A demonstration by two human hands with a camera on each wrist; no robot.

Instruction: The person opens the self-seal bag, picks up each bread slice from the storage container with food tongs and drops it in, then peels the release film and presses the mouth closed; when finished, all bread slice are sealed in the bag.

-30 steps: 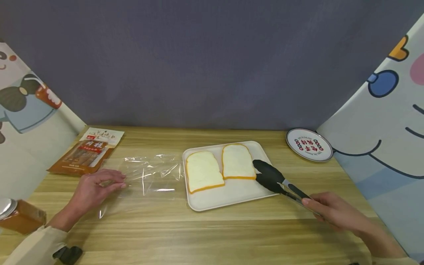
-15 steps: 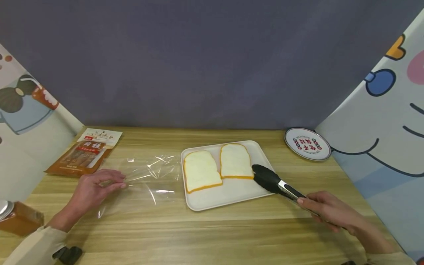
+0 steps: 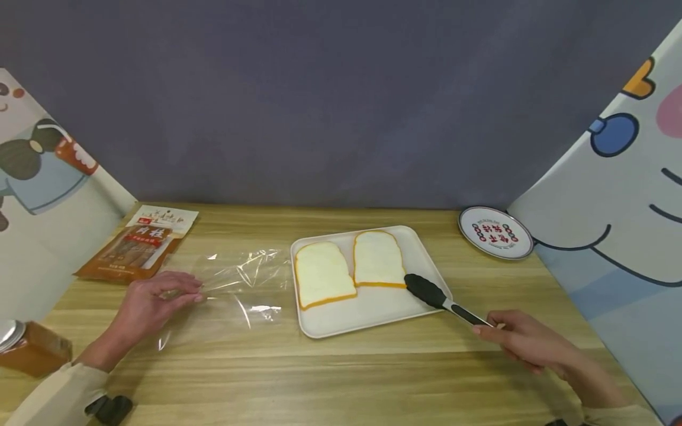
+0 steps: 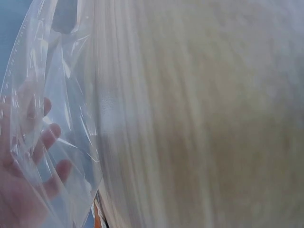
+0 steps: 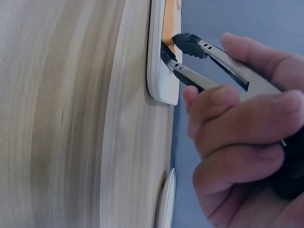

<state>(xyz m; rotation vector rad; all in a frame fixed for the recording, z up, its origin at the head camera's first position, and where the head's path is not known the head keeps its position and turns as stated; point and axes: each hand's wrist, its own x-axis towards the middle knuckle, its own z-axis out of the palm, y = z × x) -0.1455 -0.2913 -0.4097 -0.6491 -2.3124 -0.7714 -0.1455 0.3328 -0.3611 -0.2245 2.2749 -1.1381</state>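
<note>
A person's right hand (image 3: 524, 340) curled round black-tipped tongs (image 3: 426, 291), tips parted at the near right corner of a bread slice (image 3: 379, 258), beside a second slice (image 3: 324, 275) on a white tray (image 3: 330, 325). The bread looked light and soft, best squeezed gently at its near edge. The left hand (image 3: 149, 305) curved its fingers at a thin, slippery-looking plastic bag (image 3: 247, 272), though glare hid whether they gripped it.

"Where's the head camera?"
"High, facing forward and down across the table (image 3: 341, 381)."
"And the wrist ones?"
"Close by the left hand (image 3: 146, 303) and right hand (image 3: 524, 341); the right one shares tray (image 3: 367, 310) and tongs (image 3: 424, 290) with the head view."
</note>
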